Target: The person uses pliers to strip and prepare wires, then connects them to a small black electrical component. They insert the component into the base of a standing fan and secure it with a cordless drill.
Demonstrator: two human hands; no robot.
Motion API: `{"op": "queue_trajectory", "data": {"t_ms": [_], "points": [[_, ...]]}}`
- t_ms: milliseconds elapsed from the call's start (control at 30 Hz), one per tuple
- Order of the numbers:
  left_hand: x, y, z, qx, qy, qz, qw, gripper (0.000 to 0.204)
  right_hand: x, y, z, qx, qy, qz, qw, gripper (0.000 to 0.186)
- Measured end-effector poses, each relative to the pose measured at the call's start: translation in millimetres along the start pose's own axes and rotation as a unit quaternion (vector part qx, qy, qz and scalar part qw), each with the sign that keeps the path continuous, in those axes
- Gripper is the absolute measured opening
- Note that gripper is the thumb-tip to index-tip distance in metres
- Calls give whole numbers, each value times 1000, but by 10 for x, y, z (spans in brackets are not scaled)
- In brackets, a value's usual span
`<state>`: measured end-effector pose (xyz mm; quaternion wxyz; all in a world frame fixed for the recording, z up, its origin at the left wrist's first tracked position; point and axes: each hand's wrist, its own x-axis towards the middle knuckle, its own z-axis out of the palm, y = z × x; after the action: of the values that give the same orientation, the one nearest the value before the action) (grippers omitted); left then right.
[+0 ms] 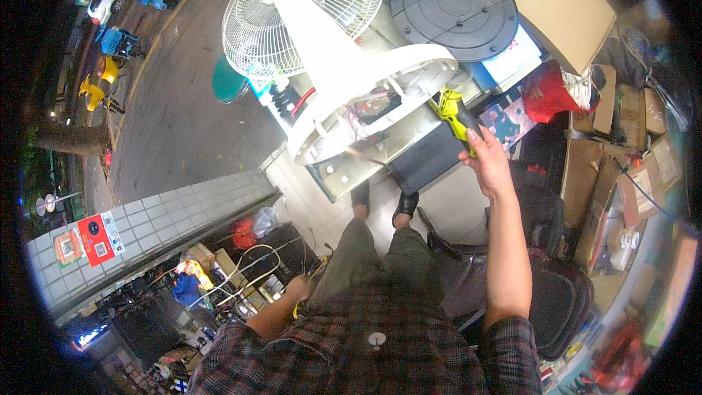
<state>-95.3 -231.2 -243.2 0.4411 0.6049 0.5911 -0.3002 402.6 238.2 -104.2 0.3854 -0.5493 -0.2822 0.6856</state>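
Your plaid shirt (380, 351) fills the near edge. Left hand (298, 289) hangs low at near left beside your knee, fingers closed on thin yellow wires (311, 278). Right hand (488, 164) reaches far right, wrapped around a yellow-green power screwdriver (455, 111), its tip at the open base (373, 106) of a white fan (307, 7) lying on the metal table (365, 157). Round black base plate (453, 7) sits farther right.

At frame centre the right hand (486, 163) grips a yellow-and-black screwdriver (456, 115) beside the white fan's open base (373, 99); the left hand (298, 289) hangs low by thin wires (316, 272).
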Motion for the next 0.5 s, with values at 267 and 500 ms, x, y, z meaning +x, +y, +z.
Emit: {"op": "queue_trajectory", "data": {"t_ms": [267,500], "points": [[185,442,-323,-229,43,-162,959,49,-1,75,3,22,-23,8,999,51],[340,594,-802,-183,41,-153,970,45,-190,210,-186,66,-17,11,998,50]]}}
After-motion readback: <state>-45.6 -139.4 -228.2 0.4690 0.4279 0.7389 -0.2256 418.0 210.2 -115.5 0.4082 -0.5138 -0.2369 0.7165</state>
